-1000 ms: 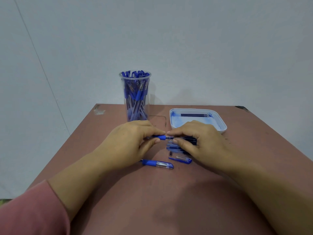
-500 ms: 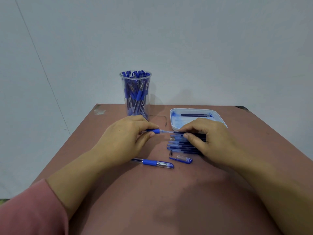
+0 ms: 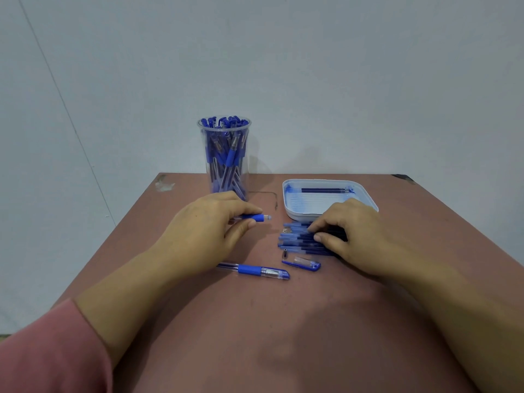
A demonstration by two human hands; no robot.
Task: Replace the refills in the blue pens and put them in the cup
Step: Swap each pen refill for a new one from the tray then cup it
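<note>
Head view: nearest the camera a pink sleeve (image 3: 42,350) covers the left forearm, and both arms reach forward over the brown table (image 3: 255,336). Beyond them a capped pen (image 3: 255,270) lies flat by itself, and just to its right lie a loose cap (image 3: 302,263) and a small dark tip piece (image 3: 285,254). Further on, the left hand (image 3: 204,231) curls thumb and forefinger round an open pen barrel (image 3: 256,217), held level with its blue grip end pointing right. The right hand (image 3: 354,234) has its bent fingertips and thumb down on the pile of refills (image 3: 295,239), apparently pinching one out, though which one cannot be told. Behind the pile sits a white tray (image 3: 365,199) with a single refill (image 3: 326,190) along its far side, probably a spent one. At the back left the clear cup (image 3: 224,160) stands upright and packed with blue pens, so most of the work looks done. The held barrel seems to need a refill, its tip and cap, then the cup. Whether the capped pen has been refilled cannot be told.
</note>
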